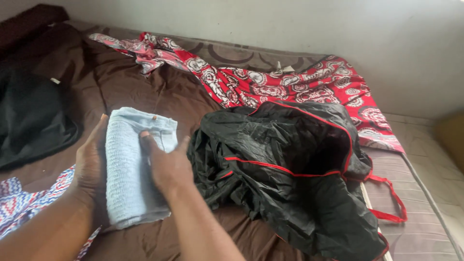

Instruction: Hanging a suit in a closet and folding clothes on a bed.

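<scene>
A folded light blue towel (128, 169) lies lengthwise on the brown bed sheet (159, 96), held between both my hands. My left hand (92, 162) cups its left side with the thumb near the top corner. My right hand (166, 164) rests on its right side, fingers spread over the cloth. Just right of my right hand sits a black bag with red trim (285, 169), open at the top, its red strap hanging off the mattress edge.
A red and white patterned cloth (270, 84) stretches across the far side of the bed. A black garment (29, 116) lies at the left. A zigzag-patterned cloth (19, 203) is at the lower left. The wall (338, 29) is behind, floor tiles at right.
</scene>
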